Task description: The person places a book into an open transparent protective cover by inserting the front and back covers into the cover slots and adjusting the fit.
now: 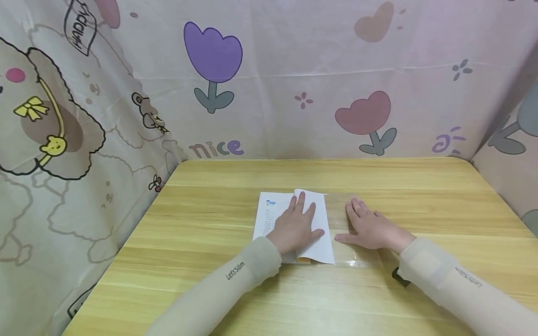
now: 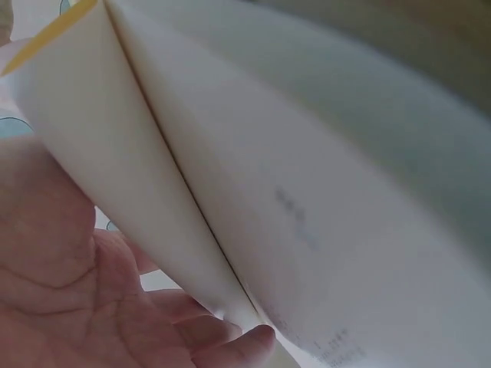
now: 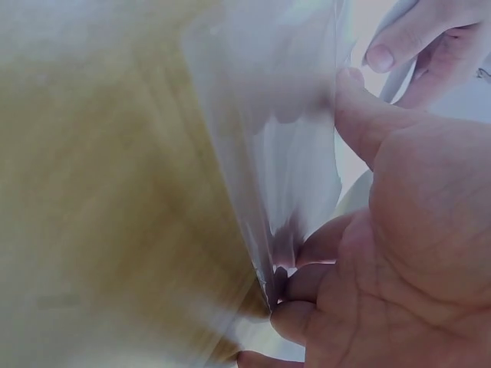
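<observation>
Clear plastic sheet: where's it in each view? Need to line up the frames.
Head: clear plastic sheet right of centre, between the white page and right hand, and partly under that hand.
Left wrist: can't make it out.
Right wrist: upper middle, left of the right hand.
Shared landmark: left hand, mid-frame in head, lower left in left wrist, top right in right wrist.

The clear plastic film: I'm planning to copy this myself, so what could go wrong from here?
The white page curves upward at one edge under the left grip, so pressing down might crease it. The clear plastic film could wrinkle or slide if the right grip, which touches it, shifts. Its edges barely show against the wood-grain tabletop, so it might end up misaligned.
</observation>
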The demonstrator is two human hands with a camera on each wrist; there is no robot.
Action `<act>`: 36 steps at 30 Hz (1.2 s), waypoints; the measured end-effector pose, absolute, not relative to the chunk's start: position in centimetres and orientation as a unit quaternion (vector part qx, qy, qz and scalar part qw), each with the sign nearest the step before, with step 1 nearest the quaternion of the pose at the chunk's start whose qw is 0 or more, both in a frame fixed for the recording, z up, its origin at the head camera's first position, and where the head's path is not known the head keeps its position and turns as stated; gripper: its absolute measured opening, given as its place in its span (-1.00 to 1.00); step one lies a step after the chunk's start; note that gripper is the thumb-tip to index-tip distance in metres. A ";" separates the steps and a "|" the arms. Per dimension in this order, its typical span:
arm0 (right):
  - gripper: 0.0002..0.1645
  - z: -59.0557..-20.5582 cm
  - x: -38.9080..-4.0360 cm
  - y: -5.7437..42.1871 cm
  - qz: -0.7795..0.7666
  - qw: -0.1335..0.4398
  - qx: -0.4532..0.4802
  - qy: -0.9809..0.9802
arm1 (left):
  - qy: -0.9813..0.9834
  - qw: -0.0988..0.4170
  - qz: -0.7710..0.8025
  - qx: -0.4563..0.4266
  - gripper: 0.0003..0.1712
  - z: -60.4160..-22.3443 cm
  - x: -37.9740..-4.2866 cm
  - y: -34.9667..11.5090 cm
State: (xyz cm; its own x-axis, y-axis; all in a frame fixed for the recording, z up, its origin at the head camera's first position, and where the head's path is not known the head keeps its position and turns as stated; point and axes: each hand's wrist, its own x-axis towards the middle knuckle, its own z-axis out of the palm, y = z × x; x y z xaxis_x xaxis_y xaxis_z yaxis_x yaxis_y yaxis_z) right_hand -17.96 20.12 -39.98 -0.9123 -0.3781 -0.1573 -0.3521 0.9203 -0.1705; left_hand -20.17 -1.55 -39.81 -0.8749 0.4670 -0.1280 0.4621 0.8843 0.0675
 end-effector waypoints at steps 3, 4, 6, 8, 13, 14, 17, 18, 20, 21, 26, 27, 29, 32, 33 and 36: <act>0.26 -40.0 -18.0 20.1 -0.072 0.100 -0.190 0.974 | 0.968 0.068 0.019 0.241 -0.10 -39.9 -20.2 -1.6; 0.25 -39.9 -18.0 20.1 -0.073 0.101 -0.191 0.974 | 0.968 0.068 0.019 0.241 -0.10 -39.9 -20.2 -1.6; 0.25 -39.9 -18.0 20.1 -0.077 0.101 -0.190 0.973 | 0.968 0.069 0.021 0.242 -0.10 -39.9 -20.2 -1.6; 0.24 -39.9 -17.9 20.1 -0.081 0.099 -0.189 0.974 | 0.968 0.067 0.019 0.242 -0.10 -39.8 -20.2 -1.5; 0.23 -39.7 -17.8 20.2 -0.088 0.102 -0.188 0.973 | 0.968 0.066 0.016 0.240 -0.10 -39.8 -20.2 -1.4; 0.23 -39.7 -17.8 20.2 -0.089 0.105 -0.189 0.972 | 0.969 0.066 0.016 0.239 -0.10 -39.8 -20.2 -1.3; 0.22 -39.6 -17.9 20.2 -0.088 0.110 -0.195 0.971 | 0.969 0.068 0.018 0.235 -0.09 -39.8 -20.2 -1.3; 0.21 -39.6 -17.9 20.2 -0.089 0.111 -0.197 0.970 | 0.970 0.068 0.019 0.234 -0.09 -39.9 -20.2 -1.3; 0.19 -39.5 -18.0 20.3 -0.092 0.115 -0.200 0.969 | 0.970 0.068 0.020 0.232 -0.09 -40.0 -20.3 -1.2; 0.18 -39.5 -18.0 20.3 -0.094 0.117 -0.201 0.968 | 0.970 0.068 0.020 0.231 -0.09 -40.0 -20.3 -1.2; 0.15 -39.4 -18.0 20.4 -0.105 0.127 -0.204 0.965 | 0.971 0.071 0.020 0.228 -0.09 -40.0 -20.2 -1.1; 0.15 -39.4 -18.0 20.5 -0.106 0.127 -0.204 0.965 | 0.971 0.071 0.020 0.228 -0.09 -40.0 -20.1 -1.1; 0.15 -39.4 -18.0 20.5 -0.107 0.126 -0.202 0.965 | 0.971 0.070 0.018 0.230 -0.09 -40.0 -20.1 -1.0; 0.16 -39.5 -18.1 20.5 -0.105 0.123 -0.200 0.966 | 0.970 0.067 0.019 0.231 -0.09 -39.9 -20.0 -1.0; 0.17 -39.6 -18.1 20.5 -0.105 0.123 -0.199 0.967 | 0.970 0.066 0.018 0.232 -0.09 -39.9 -20.0 -1.0; 0.16 -39.6 -18.1 20.5 -0.104 0.124 -0.199 0.967 | 0.971 0.067 0.016 0.230 -0.09 -39.8 -19.9 -0.8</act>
State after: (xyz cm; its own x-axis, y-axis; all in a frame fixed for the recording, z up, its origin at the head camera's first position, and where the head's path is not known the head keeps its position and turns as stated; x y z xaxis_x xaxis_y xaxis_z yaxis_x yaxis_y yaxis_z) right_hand -18.14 20.50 -39.61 -0.8900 -0.4107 -0.1983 -0.3591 0.8990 -0.2506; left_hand -19.88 -0.85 -39.81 -0.8849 0.4493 -0.1226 0.4450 0.8934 0.0623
